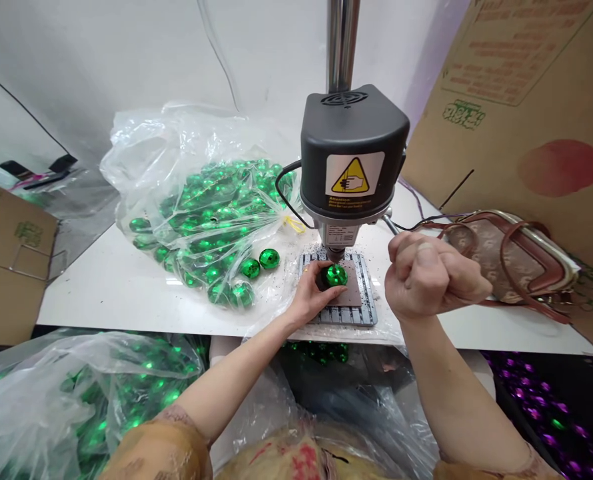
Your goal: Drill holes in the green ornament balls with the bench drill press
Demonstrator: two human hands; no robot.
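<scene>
A shiny green ball (336, 275) sits under the chuck of a small bench drill press (355, 150), on a brown pad over the slotted metal base (369, 313). My left hand (312, 291) grips the ball from its left side, thumb in front and fingers behind. To the right of the drill head, my right hand (429, 275) is closed in a fist around the end of the feed lever (390, 225); the grip itself is hidden by the fingers. Two loose green balls (269, 259) lie on the table left of the base.
A clear plastic bag (141, 153) of green balls spreads over the white table (101, 293). Another bag (26, 400) of green balls is below left. A brown handbag (516, 260) and a large cardboard box (526, 93) stand right. Purple balls (536, 400) lie below right.
</scene>
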